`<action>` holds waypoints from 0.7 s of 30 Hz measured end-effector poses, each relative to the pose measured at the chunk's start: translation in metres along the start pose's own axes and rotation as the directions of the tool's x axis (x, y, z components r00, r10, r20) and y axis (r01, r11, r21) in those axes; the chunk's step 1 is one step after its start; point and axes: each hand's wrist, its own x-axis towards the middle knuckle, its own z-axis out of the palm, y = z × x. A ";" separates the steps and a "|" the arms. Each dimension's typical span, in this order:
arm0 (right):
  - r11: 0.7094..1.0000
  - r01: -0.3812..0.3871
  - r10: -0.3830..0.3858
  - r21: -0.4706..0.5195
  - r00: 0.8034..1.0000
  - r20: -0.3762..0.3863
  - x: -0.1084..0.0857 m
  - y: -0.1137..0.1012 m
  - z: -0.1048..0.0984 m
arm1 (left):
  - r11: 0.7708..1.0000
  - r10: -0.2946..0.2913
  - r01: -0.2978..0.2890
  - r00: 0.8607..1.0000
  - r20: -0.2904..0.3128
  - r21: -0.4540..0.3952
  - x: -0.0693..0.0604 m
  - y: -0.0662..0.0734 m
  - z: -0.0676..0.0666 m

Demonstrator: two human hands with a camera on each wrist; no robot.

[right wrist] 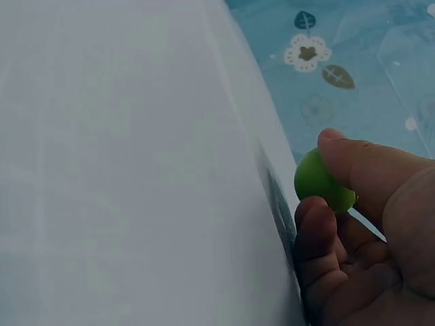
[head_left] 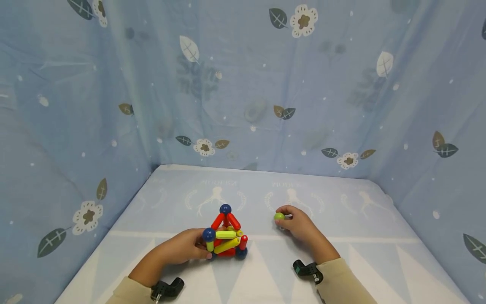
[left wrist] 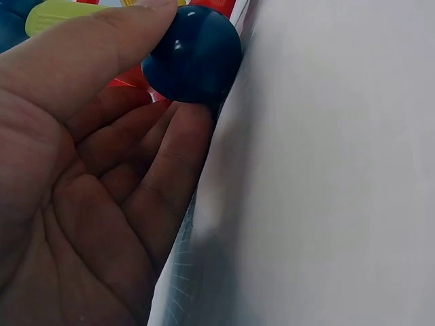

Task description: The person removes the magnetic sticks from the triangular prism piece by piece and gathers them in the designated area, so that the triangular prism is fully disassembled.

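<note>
A frame of red and yellow-green rods joined by dark blue balls, a magnetic-stick toy [head_left: 227, 245], stands on the table left of centre. At its lower left corner my left hand [head_left: 182, 247] grips it. The left wrist view has a dark blue ball [left wrist: 194, 58] between thumb and finger, with rods partly hidden behind the hand. Off to the right, my right hand [head_left: 300, 226] pinches a small green ball [head_left: 279, 216] just over the tabletop. That ball [right wrist: 318, 182] also shows between thumb and fingers in the right wrist view.
The table [head_left: 262, 278] has a pale cloth with printed triangles and antler motifs. Blue patterned curtains [head_left: 243, 84] enclose its back and sides. Each wrist carries a black camera mount, one [head_left: 167, 289] left and another [head_left: 308, 270] right.
</note>
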 end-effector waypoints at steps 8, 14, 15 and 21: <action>1.000 0.020 -0.019 -0.010 0.998 0.052 0.001 -0.005 0.006 | 1.000 -0.001 0.001 1.000 -0.003 -0.009 0.000 -0.001 0.000; 0.999 0.022 -0.021 -0.029 0.999 0.045 -0.001 -0.006 0.009 | 0.999 0.011 -0.011 1.000 0.003 -0.038 0.002 -0.002 0.001; 0.999 0.017 -0.016 -0.028 0.999 0.044 -0.001 -0.006 0.009 | 0.999 0.015 -0.015 1.000 0.007 -0.041 0.001 -0.002 0.001; 0.999 0.009 -0.008 -0.031 0.999 0.032 -0.005 -0.007 0.010 | 0.999 0.029 -0.029 1.000 0.000 -0.025 -0.001 -0.004 0.002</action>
